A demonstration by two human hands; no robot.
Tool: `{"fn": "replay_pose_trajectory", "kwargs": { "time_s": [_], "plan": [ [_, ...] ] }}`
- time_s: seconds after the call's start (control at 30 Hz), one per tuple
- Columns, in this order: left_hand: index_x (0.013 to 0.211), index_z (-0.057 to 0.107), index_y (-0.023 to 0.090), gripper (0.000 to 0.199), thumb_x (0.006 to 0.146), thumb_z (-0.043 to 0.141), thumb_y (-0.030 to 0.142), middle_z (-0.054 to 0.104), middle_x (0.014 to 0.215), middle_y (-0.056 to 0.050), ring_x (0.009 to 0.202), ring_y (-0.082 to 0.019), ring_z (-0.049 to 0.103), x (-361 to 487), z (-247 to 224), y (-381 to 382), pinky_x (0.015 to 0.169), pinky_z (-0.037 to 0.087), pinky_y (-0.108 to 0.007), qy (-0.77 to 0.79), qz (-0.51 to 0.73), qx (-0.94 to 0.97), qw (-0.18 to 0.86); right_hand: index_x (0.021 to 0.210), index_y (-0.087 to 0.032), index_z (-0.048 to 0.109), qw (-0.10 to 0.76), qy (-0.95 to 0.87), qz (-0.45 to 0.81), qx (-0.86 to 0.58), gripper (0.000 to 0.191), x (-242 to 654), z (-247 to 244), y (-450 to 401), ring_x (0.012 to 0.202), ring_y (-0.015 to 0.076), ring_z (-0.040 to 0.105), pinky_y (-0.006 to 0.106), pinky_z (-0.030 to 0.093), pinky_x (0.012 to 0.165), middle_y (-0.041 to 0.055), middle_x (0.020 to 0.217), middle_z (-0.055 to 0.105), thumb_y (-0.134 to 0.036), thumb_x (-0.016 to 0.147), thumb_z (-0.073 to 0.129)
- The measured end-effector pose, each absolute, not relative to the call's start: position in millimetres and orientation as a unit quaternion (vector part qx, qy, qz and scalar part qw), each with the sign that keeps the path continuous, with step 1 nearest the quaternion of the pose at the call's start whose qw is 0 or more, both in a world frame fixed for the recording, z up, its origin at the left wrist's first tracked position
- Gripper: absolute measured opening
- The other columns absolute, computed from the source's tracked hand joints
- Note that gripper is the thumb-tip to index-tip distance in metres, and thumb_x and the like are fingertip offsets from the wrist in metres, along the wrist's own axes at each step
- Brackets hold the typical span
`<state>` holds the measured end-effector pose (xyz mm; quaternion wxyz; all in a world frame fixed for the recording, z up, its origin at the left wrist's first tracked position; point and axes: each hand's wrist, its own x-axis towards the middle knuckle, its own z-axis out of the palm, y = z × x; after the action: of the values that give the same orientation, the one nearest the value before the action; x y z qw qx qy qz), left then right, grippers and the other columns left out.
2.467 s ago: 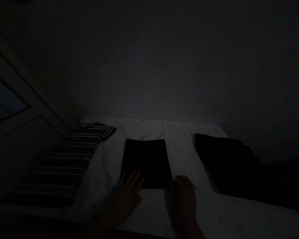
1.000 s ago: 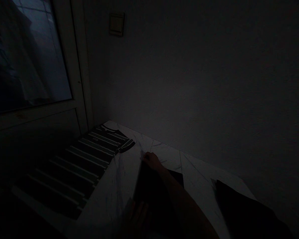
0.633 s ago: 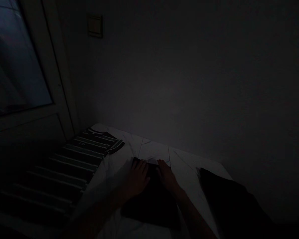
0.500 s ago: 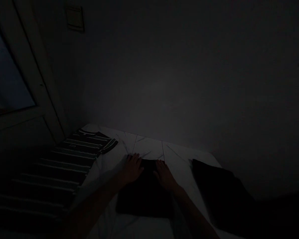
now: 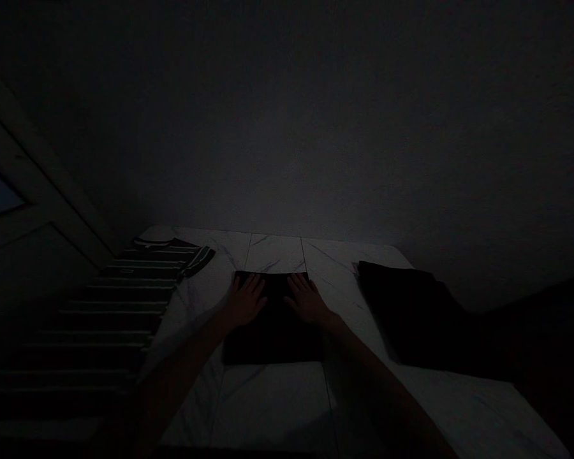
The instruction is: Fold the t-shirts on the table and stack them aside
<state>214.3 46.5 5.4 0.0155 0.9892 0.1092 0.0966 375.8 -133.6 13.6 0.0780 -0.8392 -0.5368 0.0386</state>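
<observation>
Three garments show: a folded black cloth point(image 5: 272, 331) lies mid-table on a white marble-look top point(image 5: 275, 254), with a striped shirt point(image 5: 124, 306) flat to its left and a dark bundle point(image 5: 406, 312) to its right. The left hand point(image 5: 246, 302) and right hand point(image 5: 307, 301) press on the cloth, open, palms down, fingers spread, gripping nothing.

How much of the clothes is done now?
Done, it seems: the dark pile on the right lies flat and smooth, though it is too dim to see its folds. In hand: the left hand and right hand rest open on a dark folded cloth. Left: the striped T-shirt lies spread out, not folded.
</observation>
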Motion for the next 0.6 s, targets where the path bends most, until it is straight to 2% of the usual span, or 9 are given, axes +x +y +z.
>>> {"fn": "replay_pose_trajectory", "kwargs": {
  "time_s": [0.17, 0.27, 0.37, 0.5, 0.6],
  "plan": [
    [0.153, 0.04, 0.013, 0.056, 0.105, 0.032, 0.04, 0.034, 0.162, -0.018, 0.152, -0.034, 0.027, 200.3, 7.2, 29.9, 0.12, 0.018, -0.065, 0.103, 0.108, 0.989, 0.006, 0.158, -0.006, 0.029, 0.08, -0.534, 0.011, -0.841, 0.068, 351.6, 16.9, -142.5, 0.155, 0.0325, 0.012, 0.058, 0.012, 0.123, 0.0182, 0.166, 0.02, -0.046, 0.104, 0.038],
    [0.155, 0.038, 0.017, 0.056, 0.104, 0.033, 0.04, 0.036, 0.162, -0.014, 0.152, -0.031, 0.028, 190.0, 3.8, 16.0, 0.121, 0.019, -0.062, 0.07, 0.107, 0.992, 0.013, 0.158, -0.009, 0.03, 0.105, -0.575, 0.001, -0.811, 0.067, 329.0, 12.0, -151.5, 0.155, 0.0304, 0.014, 0.055, 0.014, 0.124, 0.0164, 0.165, 0.024, -0.047, 0.103, 0.039],
    [0.152, 0.043, 0.016, 0.054, 0.104, 0.034, 0.039, 0.04, 0.16, -0.016, 0.149, -0.033, 0.034, 180.8, -0.7, 8.5, 0.12, 0.023, -0.061, 0.095, 0.094, 0.991, 0.018, 0.158, -0.012, 0.032, 0.111, -0.568, 0.02, -0.816, 0.065, 315.8, 7.3, -161.1, 0.153, 0.031, 0.023, 0.057, 0.017, 0.123, 0.0172, 0.162, 0.032, -0.046, 0.103, 0.04],
    [0.153, 0.041, 0.017, 0.054, 0.104, 0.034, 0.038, 0.035, 0.162, -0.016, 0.15, -0.034, 0.031, 164.9, -4.8, 2.3, 0.119, 0.022, -0.064, 0.104, 0.121, 0.987, 0.007, 0.159, -0.01, 0.028, 0.108, -0.541, 0.023, -0.834, 0.069, 307.7, 6.0, -172.2, 0.154, 0.0336, 0.019, 0.06, 0.018, 0.122, 0.0187, 0.164, 0.027, -0.046, 0.102, 0.043],
    [0.155, 0.038, 0.021, 0.054, 0.104, 0.036, 0.039, 0.036, 0.162, -0.013, 0.15, -0.032, 0.033, 146.1, -12.4, 1.4, 0.12, 0.023, -0.062, 0.076, 0.138, 0.987, 0.009, 0.159, -0.013, 0.028, 0.11, -0.561, 0.03, -0.82, 0.071, 301.8, -0.8, -185.4, 0.154, 0.033, 0.019, 0.06, 0.017, 0.123, 0.0165, 0.164, 0.027, -0.046, 0.099, 0.048]
  ]
}}
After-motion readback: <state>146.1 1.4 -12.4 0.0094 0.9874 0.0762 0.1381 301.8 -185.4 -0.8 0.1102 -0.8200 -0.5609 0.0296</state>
